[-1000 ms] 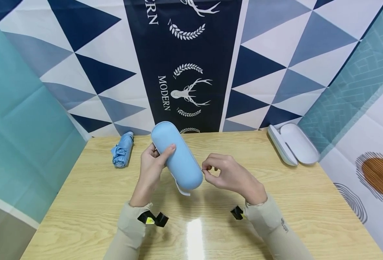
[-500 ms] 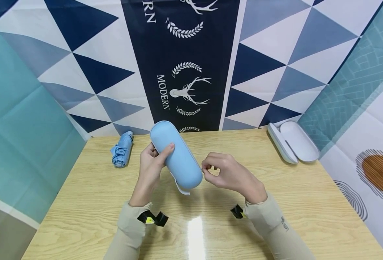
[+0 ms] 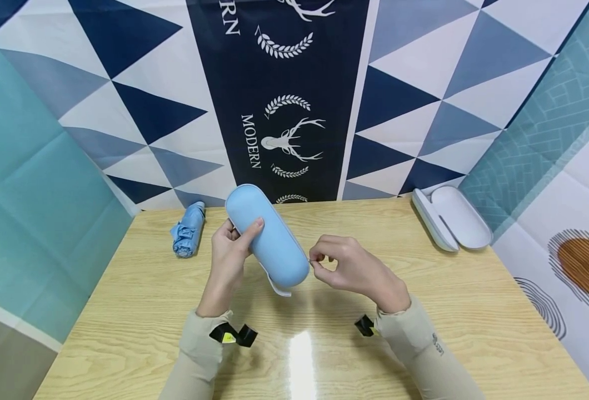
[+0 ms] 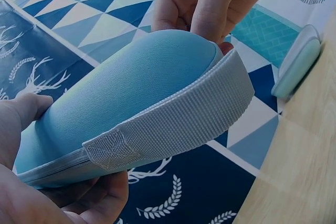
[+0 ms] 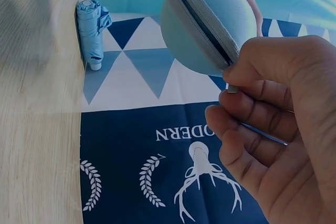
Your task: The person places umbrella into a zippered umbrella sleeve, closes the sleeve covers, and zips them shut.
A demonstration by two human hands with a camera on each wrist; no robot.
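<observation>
A light blue zippered case [image 3: 269, 236] with rounded ends is held tilted above the table. My left hand [image 3: 228, 261] grips its upper left side, thumb lying on top and fingers beneath. From the lower end hangs a grey webbing strap [image 4: 173, 124]. My right hand [image 3: 357, 269] pinches the zipper pull [image 5: 232, 88] at the case's right edge between thumb and forefinger. A dark gap shows along the zipper [image 5: 202, 24] in the right wrist view, so this stretch is unzipped. The inside of the case cannot be made out.
A folded blue umbrella [image 3: 188, 230] lies at the table's back left. At the back right stands an open white glasses-style case [image 3: 459, 216], its lid tilted back. Patterned cloth walls [image 3: 404, 100] border the wooden table [image 3: 139, 333] behind and at both sides.
The blue case and my left hand have shifted slightly up and left. My right hand keeps its pinch and has barely moved.
</observation>
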